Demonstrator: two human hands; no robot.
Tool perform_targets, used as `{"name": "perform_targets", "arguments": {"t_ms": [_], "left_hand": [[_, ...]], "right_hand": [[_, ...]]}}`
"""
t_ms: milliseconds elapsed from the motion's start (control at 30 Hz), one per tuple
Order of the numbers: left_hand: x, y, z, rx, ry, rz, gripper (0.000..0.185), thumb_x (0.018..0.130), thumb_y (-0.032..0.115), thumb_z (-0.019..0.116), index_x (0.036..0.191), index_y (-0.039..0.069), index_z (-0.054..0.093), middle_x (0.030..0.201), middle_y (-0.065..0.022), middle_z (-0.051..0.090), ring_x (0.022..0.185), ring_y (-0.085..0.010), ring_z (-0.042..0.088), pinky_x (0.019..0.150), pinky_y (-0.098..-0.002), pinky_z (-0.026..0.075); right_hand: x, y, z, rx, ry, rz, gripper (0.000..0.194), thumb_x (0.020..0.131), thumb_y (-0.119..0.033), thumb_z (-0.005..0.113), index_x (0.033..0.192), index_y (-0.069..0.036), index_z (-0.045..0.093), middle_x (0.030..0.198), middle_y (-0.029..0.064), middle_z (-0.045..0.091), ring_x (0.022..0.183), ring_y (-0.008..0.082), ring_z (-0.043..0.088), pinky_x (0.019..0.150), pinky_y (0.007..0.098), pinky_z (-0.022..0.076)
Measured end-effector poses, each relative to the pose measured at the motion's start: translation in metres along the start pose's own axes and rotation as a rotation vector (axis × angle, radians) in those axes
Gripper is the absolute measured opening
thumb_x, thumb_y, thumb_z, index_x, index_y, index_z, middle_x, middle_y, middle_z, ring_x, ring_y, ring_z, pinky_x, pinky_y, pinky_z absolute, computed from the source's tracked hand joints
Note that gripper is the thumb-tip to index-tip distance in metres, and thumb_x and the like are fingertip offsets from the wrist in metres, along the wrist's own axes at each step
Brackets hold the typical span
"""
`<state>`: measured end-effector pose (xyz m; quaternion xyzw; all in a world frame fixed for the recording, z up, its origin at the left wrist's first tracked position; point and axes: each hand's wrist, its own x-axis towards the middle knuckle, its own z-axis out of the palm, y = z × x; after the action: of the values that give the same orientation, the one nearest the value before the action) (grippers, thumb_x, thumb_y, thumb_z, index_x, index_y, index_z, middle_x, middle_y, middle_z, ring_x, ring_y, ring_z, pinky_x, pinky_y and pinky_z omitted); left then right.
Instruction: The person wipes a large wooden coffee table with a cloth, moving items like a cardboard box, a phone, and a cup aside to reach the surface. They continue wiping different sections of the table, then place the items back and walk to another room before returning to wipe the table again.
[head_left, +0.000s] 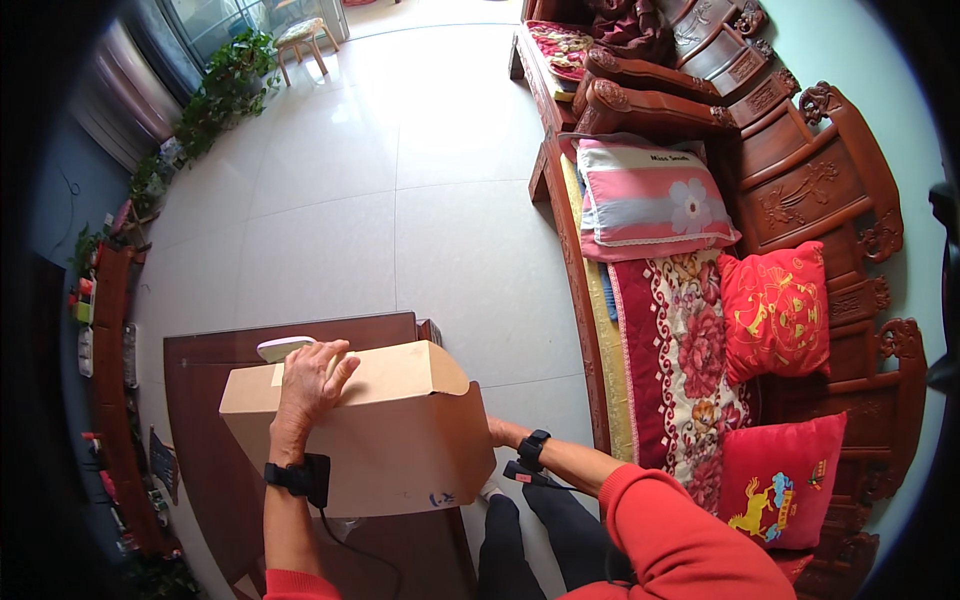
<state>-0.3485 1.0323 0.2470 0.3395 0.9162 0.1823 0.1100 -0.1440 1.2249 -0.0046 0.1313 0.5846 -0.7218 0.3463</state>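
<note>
A brown cardboard box (390, 450) stands tilted over the dark wooden table (202, 450) in front of me. My left hand (311, 382) lies on the box's upper narrow side, fingers bent over its far edge. My right hand (501, 433) is at the box's right side; its fingers are hidden behind the cardboard, so its grip does not show. A flap sticks out at the box's upper right corner, and blue marks show near its lower edge. Just beyond my left hand a white, rounded flat object (283, 346) shows in part. Both wrists bear black straps with small devices and cables.
A carved wooden sofa (574, 300) with a floral cover, a striped pillow (660, 199) and red cushions (776, 311) runs along the right. Pale floor tiles (322, 247) lie beyond the table. Potted plants (225, 82), a small stool (301, 34) and a long wooden cabinet (120, 405) line the left.
</note>
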Motion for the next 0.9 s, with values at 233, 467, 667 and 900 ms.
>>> {"name": "perform_targets", "arguments": {"t_ms": [233, 467, 667, 900], "left_hand": [[0.01, 0.006, 0.006, -0.064, 0.005, 0.101, 0.034, 0.095, 0.035, 0.055, 0.101, 0.005, 0.07, 0.099, -0.0113, 0.07, 0.093, -0.0307, 0.064, 0.084, -0.0409, 0.048], [0.005, 0.014, 0.015, -0.023, 0.12, 0.007, 0.052, 0.092, 0.058, 0.053, 0.088, 0.01, 0.073, 0.09, -0.0092, 0.071, 0.094, -0.0254, 0.065, 0.091, -0.0405, 0.041], [-0.002, 0.033, 0.025, 0.111, 0.323, -0.004, 0.043, 0.095, 0.05, 0.054, 0.096, 0.01, 0.071, 0.094, -0.0057, 0.07, 0.097, -0.0223, 0.064, 0.096, -0.044, 0.04], [-0.016, 0.061, 0.04, 0.11, 0.495, 0.006, 0.05, 0.097, 0.051, 0.051, 0.102, 0.005, 0.068, 0.097, -0.012, 0.069, 0.098, -0.0259, 0.064, 0.101, -0.048, 0.037]], "right_hand": [[-0.029, 0.011, -0.004, 0.042, 0.027, 0.029, 0.069, 0.084, -0.039, 0.067, 0.135, 0.002, 0.046, 0.133, 0.0224, 0.055, 0.123, 0.0347, 0.053, 0.102, 0.0415, 0.0438], [-0.041, 0.004, -0.016, 0.111, 0.054, 0.077, 0.066, 0.085, -0.037, 0.067, 0.134, 0.002, 0.047, 0.132, 0.0218, 0.055, 0.123, 0.0345, 0.053, 0.102, 0.0415, 0.0439], [-0.061, 0.005, -0.027, 0.179, 0.103, 0.094, 0.063, 0.085, -0.035, 0.066, 0.133, 0.002, 0.048, 0.132, 0.0213, 0.056, 0.123, 0.0344, 0.053, 0.103, 0.0415, 0.044], [-0.096, 0.01, -0.038, 0.267, 0.168, 0.095, 0.061, 0.085, -0.032, 0.065, 0.133, 0.002, 0.049, 0.132, 0.0207, 0.056, 0.122, 0.0342, 0.053, 0.103, 0.0414, 0.0441]]}}
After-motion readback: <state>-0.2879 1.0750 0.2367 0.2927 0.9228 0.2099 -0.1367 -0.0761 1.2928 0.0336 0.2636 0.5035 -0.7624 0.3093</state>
